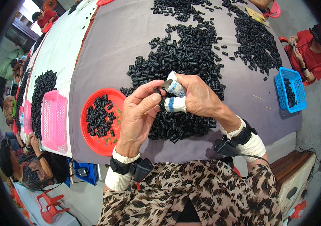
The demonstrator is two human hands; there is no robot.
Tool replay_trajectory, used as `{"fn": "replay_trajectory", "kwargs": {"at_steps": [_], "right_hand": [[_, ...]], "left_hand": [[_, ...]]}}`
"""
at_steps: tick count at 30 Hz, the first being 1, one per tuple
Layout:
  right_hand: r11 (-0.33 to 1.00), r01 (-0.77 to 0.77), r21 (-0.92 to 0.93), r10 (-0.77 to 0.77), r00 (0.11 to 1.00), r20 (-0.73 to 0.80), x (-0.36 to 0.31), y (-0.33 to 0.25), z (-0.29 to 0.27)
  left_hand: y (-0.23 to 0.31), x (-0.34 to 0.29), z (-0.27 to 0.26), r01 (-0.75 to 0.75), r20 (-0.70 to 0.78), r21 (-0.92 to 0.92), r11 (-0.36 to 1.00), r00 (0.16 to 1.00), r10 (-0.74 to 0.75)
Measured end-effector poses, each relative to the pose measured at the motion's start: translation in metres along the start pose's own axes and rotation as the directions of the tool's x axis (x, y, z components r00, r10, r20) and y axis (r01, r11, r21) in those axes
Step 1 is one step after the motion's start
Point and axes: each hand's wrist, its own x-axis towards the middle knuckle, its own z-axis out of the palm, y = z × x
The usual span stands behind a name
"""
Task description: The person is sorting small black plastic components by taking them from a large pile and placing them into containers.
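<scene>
My left hand (141, 109) is closed, its thumb and fingers pinching a small black plastic part (162, 105) at the fingertips. My right hand (202, 94) meets it from the other side, fingers curled in. White knitted finger sleeves, one with a blue band, and printed tape cover its thumb and forefinger. A grey, metal-looking piece (166, 83) shows at the tip of the taped digit; its full shape is hidden. Both hands hover above a big pile of black plastic parts (186, 52). Left of my left hand, a round red tray (86, 130) holds more black parts and green scraps.
A blue basket (299, 104) with black parts stands at the table's right edge, near a seated person in red (314, 52). Another pile (256, 45) lies at the far right. Pink baskets (54, 120) and a person (32, 169) are at the white-covered table on the left.
</scene>
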Motion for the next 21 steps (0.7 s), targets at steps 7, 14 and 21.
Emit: {"fn": "replay_trajectory", "kwargs": {"at_steps": [7,14,21], "right_hand": [[1.0,0.018,0.002,-0.018,0.999,-0.031,0.0,-0.002,0.002],[0.999,0.047,-0.018,-0.048,0.996,-0.079,-0.001,-0.002,-0.001],[1.0,-0.023,-0.009,0.023,0.999,0.024,-0.003,-0.009,-0.004]], "left_hand": [[0.002,0.002,-0.003,0.054,-0.031,-0.018,0.998,0.998,-0.054],[-0.006,0.003,-0.006,0.021,0.014,-0.112,0.994,1.0,-0.02],[-0.01,0.004,-0.014,0.078,0.088,-0.288,0.955,0.995,-0.055]]}}
